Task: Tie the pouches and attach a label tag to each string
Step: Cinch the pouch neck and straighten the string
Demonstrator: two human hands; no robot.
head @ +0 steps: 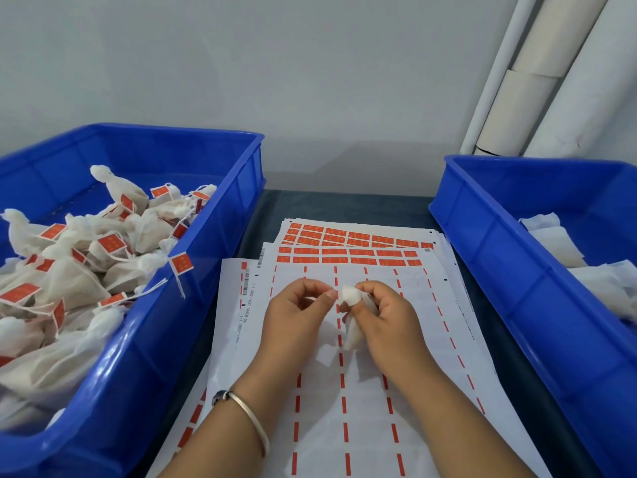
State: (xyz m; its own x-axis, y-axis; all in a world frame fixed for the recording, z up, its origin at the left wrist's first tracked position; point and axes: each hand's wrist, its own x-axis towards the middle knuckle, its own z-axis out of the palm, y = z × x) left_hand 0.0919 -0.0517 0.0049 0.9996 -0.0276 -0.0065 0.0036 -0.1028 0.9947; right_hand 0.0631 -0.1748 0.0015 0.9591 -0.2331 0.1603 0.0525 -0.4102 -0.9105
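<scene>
Nearest my view, lower centre of the frame: two bare forearms, with a thin metal bangle (250,422) on the left wrist. Under them lies a label sheet (372,426), mostly stripped, showing only red dashed lines.

Mid-frame, both hands meet above that sheet. My right hand (382,319) is curled closed around a white pouch (351,326), whose gathered neck pokes out above the fingers. My left hand (296,312) is pinched, thumb against fingertips, just beside the pouch neck; I cannot tell whether it has the string, which is too fine to see.

Further back, centre: a stack of sheets with unused red label tags (348,250) in rows, resting on the dark tabletop (344,205).

Left of frame: a blue bin (206,270) heaped with tied pouches (86,270), each carrying a red tag on a white string. One tag hangs over the bin's near rim.

Right of frame: a second blue bin (517,270) holding flat white untied pouches (558,243).

Upper right: white tubes (551,70) lean against the wall.
</scene>
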